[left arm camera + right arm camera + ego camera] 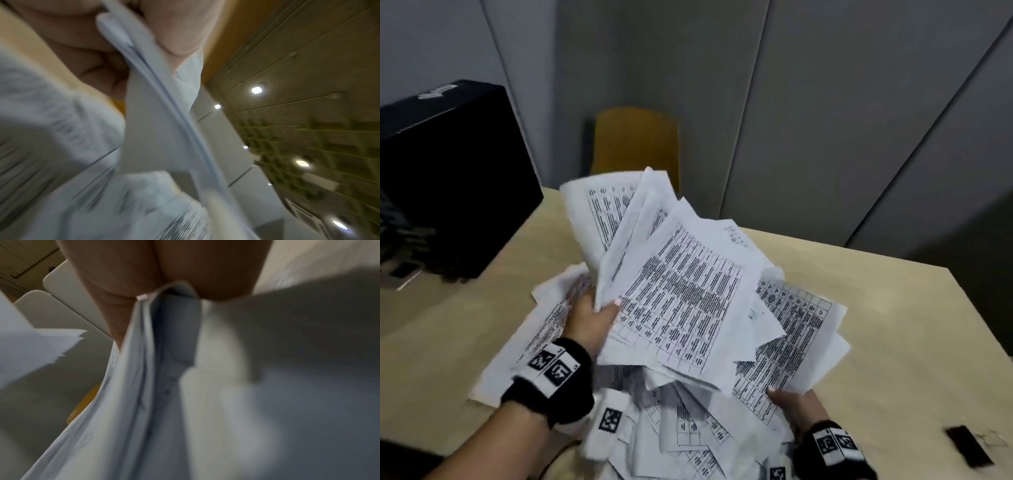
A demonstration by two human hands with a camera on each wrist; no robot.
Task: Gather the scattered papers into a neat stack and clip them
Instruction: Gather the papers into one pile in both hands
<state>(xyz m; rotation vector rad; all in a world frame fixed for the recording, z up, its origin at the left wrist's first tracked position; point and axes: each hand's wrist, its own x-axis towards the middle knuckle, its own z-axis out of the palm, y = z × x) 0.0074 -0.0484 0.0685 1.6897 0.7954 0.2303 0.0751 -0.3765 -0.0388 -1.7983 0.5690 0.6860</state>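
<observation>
Left hand [589,318] is gripping a messy fan of papers [681,294] at its left edge; thumb is lying on top of the printed sheet, fingers [179,27] underneath. Left wrist view is confirming it: several sheet edges are running between thumb and fingers, clamped tight. Blurred, so sheet count can't be told.

Right hand [796,407] is holding the bundle's lower right corner, thumb on top of a table-printed page. Right wrist view is showing paper edges pinched between the fingers [127,280], clamped likewise.

The bundle is being held up off the worktop [893,325], tilted, sheets splaying at diff. angles, corners sticking out top and right. Not squared up. More loose sheets [517,349] are lying flat on the worktop below and left of the left hand, others are spilling under the bundle toward the near edge.

A small black flat item [968,445], poss. the clip, is lying on the worktop right of the right hand, apart from the papers.

Black box [448,171] is sitting at the far left of the worktop; contents not visible. Yellow chair [635,144] is standing behind the far edge.
</observation>
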